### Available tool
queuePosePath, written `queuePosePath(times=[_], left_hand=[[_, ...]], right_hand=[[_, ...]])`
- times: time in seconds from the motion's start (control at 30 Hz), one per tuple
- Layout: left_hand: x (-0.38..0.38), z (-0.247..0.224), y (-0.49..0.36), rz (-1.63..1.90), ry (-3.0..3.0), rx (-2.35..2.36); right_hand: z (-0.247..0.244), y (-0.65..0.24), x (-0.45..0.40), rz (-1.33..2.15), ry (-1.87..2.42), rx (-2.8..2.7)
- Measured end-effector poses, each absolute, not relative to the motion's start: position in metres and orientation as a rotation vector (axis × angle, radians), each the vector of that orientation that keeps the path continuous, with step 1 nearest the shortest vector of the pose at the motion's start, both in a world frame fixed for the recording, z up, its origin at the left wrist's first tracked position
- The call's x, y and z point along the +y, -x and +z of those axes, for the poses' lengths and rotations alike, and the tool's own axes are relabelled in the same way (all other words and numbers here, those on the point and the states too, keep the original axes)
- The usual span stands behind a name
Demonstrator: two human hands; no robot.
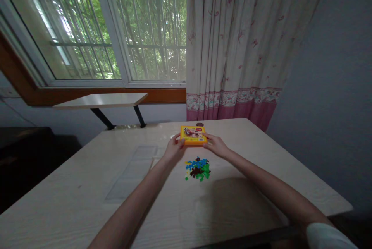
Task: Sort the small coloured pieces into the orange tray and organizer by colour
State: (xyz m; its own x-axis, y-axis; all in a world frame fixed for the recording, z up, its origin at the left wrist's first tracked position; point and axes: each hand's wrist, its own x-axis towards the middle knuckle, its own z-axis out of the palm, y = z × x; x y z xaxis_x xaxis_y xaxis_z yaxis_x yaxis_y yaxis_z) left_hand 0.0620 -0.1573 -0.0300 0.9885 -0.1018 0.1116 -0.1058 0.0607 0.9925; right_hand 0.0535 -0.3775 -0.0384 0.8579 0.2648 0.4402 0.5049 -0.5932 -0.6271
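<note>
A yellow box (194, 134) with a printed picture on its top face is at the far part of the table. My left hand (175, 145) grips its left side, thumb at the near left corner. On the opposite side my right hand (215, 144) is closed on the near right corner. Whether the box rests on the table or is slightly raised, I cannot tell. Nearer to me, between my forearms, lies a loose pile of small plastic pieces (198, 169) in blue, green, dark brown and pale yellow.
Left of my left forearm, a clear plastic tray (130, 171) lies on the pale wooden table (72, 198). Behind the box sits a dark round object (200, 124). A raised shelf (110, 100) on black legs stands at the back left, below the window. A curtain (232, 47) hangs behind.
</note>
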Motion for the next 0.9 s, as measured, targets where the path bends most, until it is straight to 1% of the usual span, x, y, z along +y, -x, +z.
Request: queuePosePath(times=[0.07, 0.13, 0.27, 0.37, 0.6, 0.8, 0.9], left_hand=[[-0.16, -0.042, -0.057, -0.063, -1.433, -0.304], [-0.158, -0.049, -0.056, -0.052, -1.563, -0.433], [-0.149, -0.051, -0.056, 0.245, -2.151, -0.438], [-0.146, -0.051, -0.054, 0.371, -2.379, -0.419], [-0.147, -0.053, -0.048, 0.416, -2.399, -0.392], [-0.148, -0.052, -0.04, 0.445, -2.415, -0.353], [-0.148, -0.051, -0.038, 0.445, -2.454, -0.367]], right_hand=[[-0.046, -0.051, -0.385, -0.346, 2.259, -0.537], [-0.053, -0.052, -0.386, -0.299, 2.271, -0.548], [-0.058, -0.053, -0.382, -0.266, 2.323, -0.593], [-0.058, -0.052, -0.379, -0.294, 2.399, -0.588], [-0.047, -0.046, -0.373, -0.311, 2.553, -0.662], [-0.017, -0.047, -0.373, -0.366, 2.687, -0.677], [-0.002, -0.061, -0.372, -0.422, 2.696, -0.562]])
